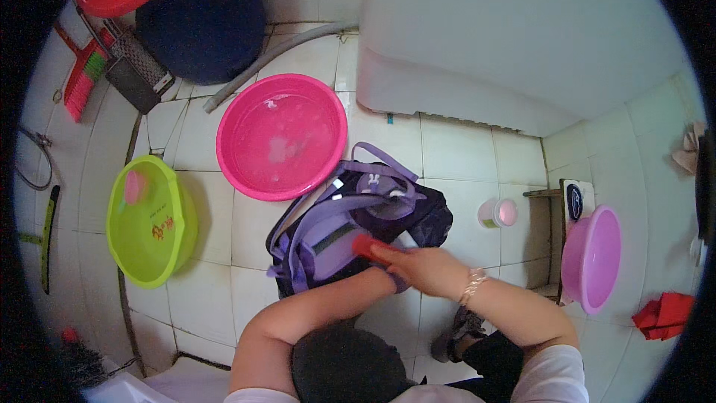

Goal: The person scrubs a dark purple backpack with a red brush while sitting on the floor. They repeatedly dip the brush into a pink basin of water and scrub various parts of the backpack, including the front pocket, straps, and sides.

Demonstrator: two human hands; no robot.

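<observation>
A purple and black backpack point(335, 235) lies on the tiled floor before me, its straps spread over it. My right hand point(428, 271), with a bracelet at the wrist, grips a red brush-like tool point(372, 249) against the backpack's light purple panel. My left forearm reaches under the right hand. Of my left hand point(398, 280) only a small part shows beside the bag's edge, so its fingers are hidden. A pink basin point(282, 190) holding cloudy, sudsy water stands just beyond the backpack.
A green basin point(187, 224) with a pink cup point(135, 187) in it stands left. Right are a pink-lidded jar point(498, 214), a small stool point(554, 235) and a light purple basin point(570, 268). A grey hose point(279, 56), brooms point(84, 75) and a large white appliance-like body point(470, 78) lie beyond.
</observation>
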